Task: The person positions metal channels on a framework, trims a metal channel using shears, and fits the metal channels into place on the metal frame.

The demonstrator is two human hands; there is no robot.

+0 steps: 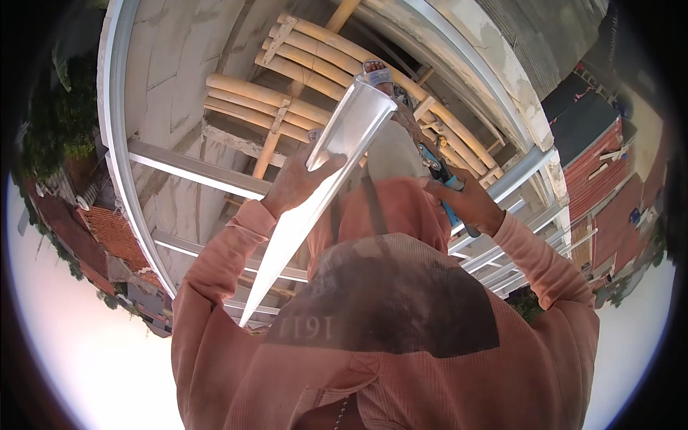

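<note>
My left hand (304,179) is closed around a long shiny metal channel (358,122), with the thumb inside its open trough. The channel slants from its open end near my legs down past my left arm, and its lower part glares white. In my right hand (469,204) is a pair of tin snips (450,180) with blue and black handles. The snips' jaws point toward my legs, beside the channel and apart from it. My fingers partly cover the handles.
Below me are bamboo poles (301,61) tied into a platform, with a sandalled foot (376,73) on it. Metal beams (197,168) span between a block wall (168,79) and the right-hand wall edge. Rooftops (118,233) lie beyond on both sides.
</note>
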